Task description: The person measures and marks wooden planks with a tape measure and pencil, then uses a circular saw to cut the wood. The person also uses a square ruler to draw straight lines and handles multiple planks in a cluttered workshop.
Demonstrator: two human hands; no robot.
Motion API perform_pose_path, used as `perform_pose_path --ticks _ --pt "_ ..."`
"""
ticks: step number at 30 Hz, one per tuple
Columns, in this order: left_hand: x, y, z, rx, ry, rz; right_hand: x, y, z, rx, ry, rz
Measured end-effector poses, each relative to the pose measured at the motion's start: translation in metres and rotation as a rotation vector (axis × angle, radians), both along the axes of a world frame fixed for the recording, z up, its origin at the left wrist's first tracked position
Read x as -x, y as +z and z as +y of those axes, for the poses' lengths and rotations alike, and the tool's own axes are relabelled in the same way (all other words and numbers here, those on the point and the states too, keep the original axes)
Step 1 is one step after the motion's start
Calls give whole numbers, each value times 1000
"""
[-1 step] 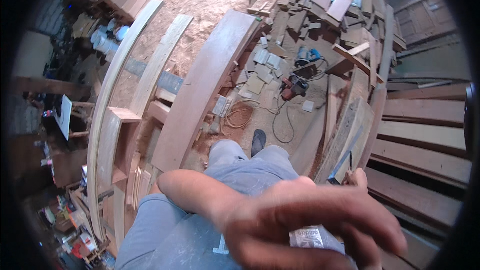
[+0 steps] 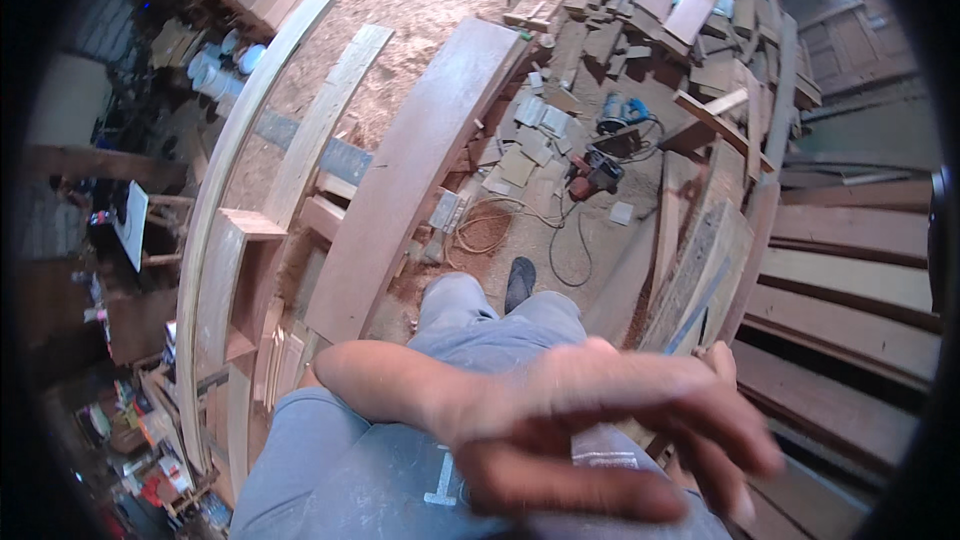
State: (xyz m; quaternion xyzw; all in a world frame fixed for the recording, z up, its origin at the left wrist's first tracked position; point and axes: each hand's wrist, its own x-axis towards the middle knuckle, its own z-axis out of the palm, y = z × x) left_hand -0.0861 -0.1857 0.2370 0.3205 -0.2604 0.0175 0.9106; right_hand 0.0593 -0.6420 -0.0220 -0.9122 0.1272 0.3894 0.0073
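Note:
My left hand (image 2: 600,430) stretches across my lap toward the right. It is blurred, with its fingers apart and nothing visible in them. Partly behind it is my right hand (image 2: 716,360), where only a few bent fingers show. Close to those fingers, a thin blue-grey strip (image 2: 706,297) slants over a rough board (image 2: 715,240). The strip is smeared, and its lower end is lost near the hands. What the right hand grips is hidden.
A wide plank (image 2: 410,170) lies left of my legs, beside a long narrow board (image 2: 245,130). Ahead are a red power tool (image 2: 592,178), a blue one (image 2: 620,112), a loose cable (image 2: 560,240) and scrap wood (image 2: 535,130). Stacked boards (image 2: 840,270) fill the right side.
My left hand has shifted slightly to the left, its fingers dropping a little. The blue-grey strip looks more blurred, and its dark lower end no longer shows. The whole view has moved slightly.

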Motion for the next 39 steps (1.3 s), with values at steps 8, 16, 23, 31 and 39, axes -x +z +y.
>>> perform_pose_path --ticks 8,16,23,31,39 --pt "-5 -206 151 -1482 1001 727 -68 21 94 -143 215 -120" --pt "-46 -346 240 -1964 1256 1284 -178 -153 298 -623 446 42" --pt "-45 -347 238 -1893 1265 1232 -246 -414 374 -730 14 61" --pt "-28 -346 233 -1821 1151 1387 -317 -600 451 -576 350 -44" --pt "-25 -343 239 -1483 1052 1616 -370 -720 459 -257 715 15"
